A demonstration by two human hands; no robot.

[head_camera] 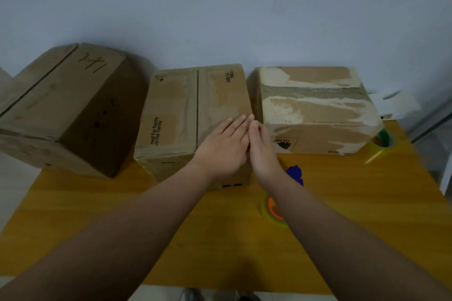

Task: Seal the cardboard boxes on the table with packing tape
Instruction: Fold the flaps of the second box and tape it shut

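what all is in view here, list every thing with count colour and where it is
cardboard boxes: 3, brown, in a row at the back of the table; left box, middle box, right box with pale torn patches on top
tape roll with orange core: 1, yellowish, on the table under the right forearm
tape roll with green core: 1, yellowish, by the right box's right end
blue object: 1, blue, beside the right wrist, partly hidden
table: 1, yellow-brown wood
wall: 1, pale grey-blue, behind the boxes
left hand: flat on the middle box's top
right hand: at that box's right edge, holding nothing
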